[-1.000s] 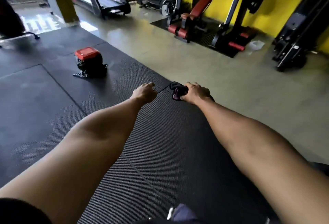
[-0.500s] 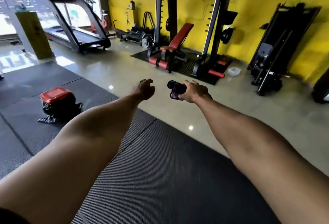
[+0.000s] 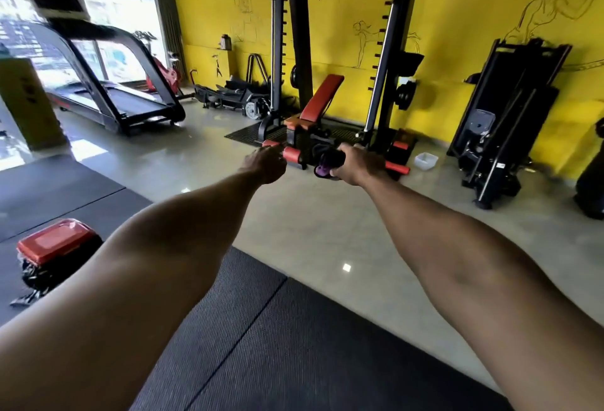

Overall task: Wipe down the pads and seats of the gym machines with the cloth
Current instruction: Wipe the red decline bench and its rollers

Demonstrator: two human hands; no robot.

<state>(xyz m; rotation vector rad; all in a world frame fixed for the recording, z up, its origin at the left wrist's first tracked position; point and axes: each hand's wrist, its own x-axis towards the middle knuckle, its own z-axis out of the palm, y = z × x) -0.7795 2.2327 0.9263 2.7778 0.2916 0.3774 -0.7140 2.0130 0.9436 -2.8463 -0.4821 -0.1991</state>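
Both my arms stretch forward over the black rubber mat (image 3: 294,345). My right hand (image 3: 354,164) grips a bunched dark and purple cloth (image 3: 327,164). My left hand (image 3: 264,164) is loosely curled and holds nothing. Beyond the hands, across the bare floor, an incline bench with a red back pad (image 3: 322,97), a red seat (image 3: 294,123) and red roller pads (image 3: 292,154) stands inside a black rack (image 3: 297,35) against the yellow wall.
A treadmill (image 3: 114,100) stands at the back left by the window. A black machine (image 3: 503,110) leans at the right wall, a small clear tub (image 3: 426,160) beside the rack. A red-topped black stool-like object (image 3: 54,247) sits on the mat at my left.
The view has lifted from the mat toward the wall, and the bench and rack are now larger and nearer. My right hand still holds the cloth; the left stays empty.
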